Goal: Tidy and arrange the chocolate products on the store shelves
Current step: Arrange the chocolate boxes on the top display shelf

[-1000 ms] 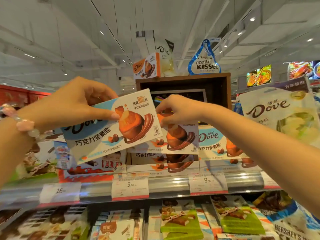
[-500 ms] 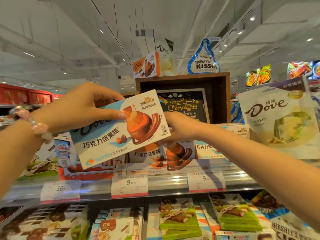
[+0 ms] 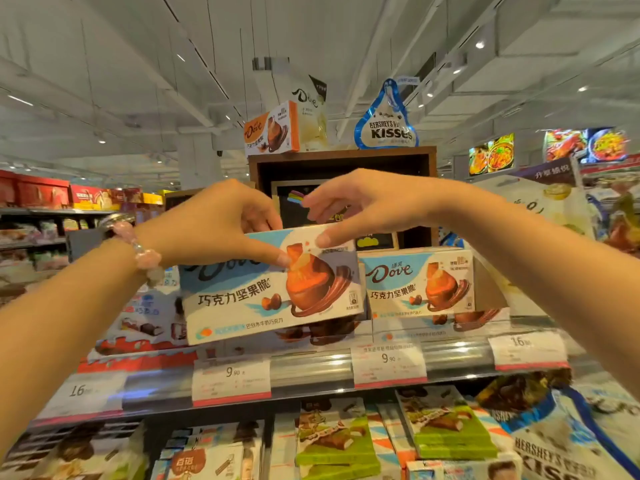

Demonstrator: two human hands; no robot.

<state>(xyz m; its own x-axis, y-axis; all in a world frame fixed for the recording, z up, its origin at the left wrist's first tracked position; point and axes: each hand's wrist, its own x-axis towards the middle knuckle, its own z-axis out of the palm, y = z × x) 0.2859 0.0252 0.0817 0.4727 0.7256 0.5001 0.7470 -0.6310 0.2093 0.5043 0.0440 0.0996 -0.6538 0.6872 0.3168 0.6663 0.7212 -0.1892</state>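
Both hands, left [image 3: 221,223] and right [image 3: 367,206], pinch a pale blue cardboard Dove chocolate box [image 3: 270,289], not yet shelved, at 9 o'clock of its standing twin [image 3: 419,282].

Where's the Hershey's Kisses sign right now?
Head view, upper centre-right: the Hershey's Kisses sign stands on top of the brown wooden display box, right of the orange Dove box.

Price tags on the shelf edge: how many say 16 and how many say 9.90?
Tags reading 16: 2, the left tag and the right tag.
Tags reading 9.90: 2, the middle-left tag and the middle-right tag.
Total: 4
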